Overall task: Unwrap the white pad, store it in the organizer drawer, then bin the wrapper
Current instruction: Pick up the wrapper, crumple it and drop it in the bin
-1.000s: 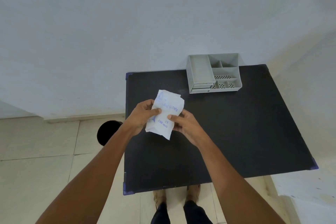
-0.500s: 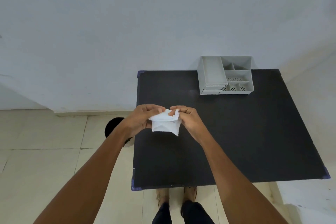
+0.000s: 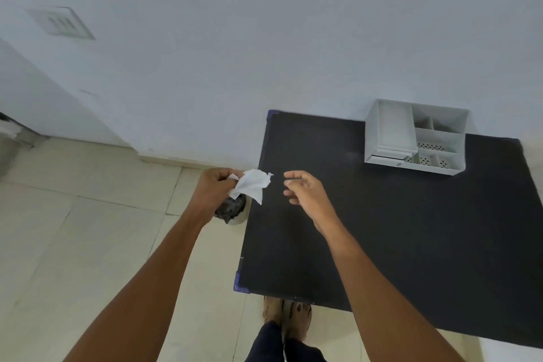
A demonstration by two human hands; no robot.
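Observation:
My left hand (image 3: 213, 185) pinches a crumpled white wrapper (image 3: 251, 185) above the left edge of the black table (image 3: 382, 229), right over a small bin (image 3: 232, 210) on the floor. My right hand (image 3: 304, 192) hovers just right of the wrapper, fingers apart and holding nothing. The grey organizer (image 3: 417, 138) stands at the table's back right, its drawer on the left side slightly out. I cannot see the white pad itself.
The bin with a dark liner sits on the tiled floor beside the table's left edge, mostly hidden by my left hand. A white wall runs behind the table. My feet (image 3: 288, 314) stand at the table's front edge.
The wrapper has been crumpled and carried left, off the table toward the bin. My right hand has let go of it and opened. The view has swung left.

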